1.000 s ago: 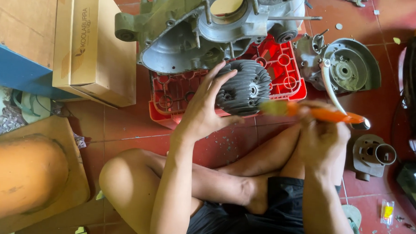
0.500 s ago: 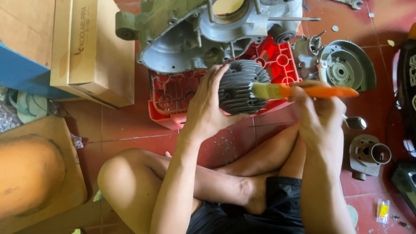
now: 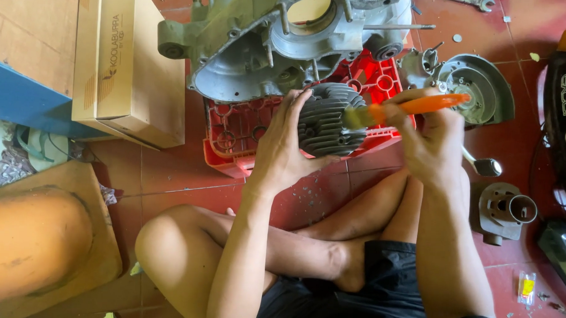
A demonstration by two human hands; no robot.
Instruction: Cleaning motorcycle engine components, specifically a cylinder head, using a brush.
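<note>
your left hand (image 3: 283, 149) clasps the finned cylinder head (image 3: 328, 120) from its left side, holding it tilted over the red crate (image 3: 234, 132) so the fins face the brush (image 3: 404, 108). your right hand (image 3: 431, 142) is closed around the orange handle, bristles touching the head's right edge, likely so loosened grit drops toward the crate and the tiles. the grey engine case (image 3: 268, 45) rests on the crate's far side. against the frame half a second back, the brush sits slightly further right on the head; your left hand's hold is unchanged.
</note>
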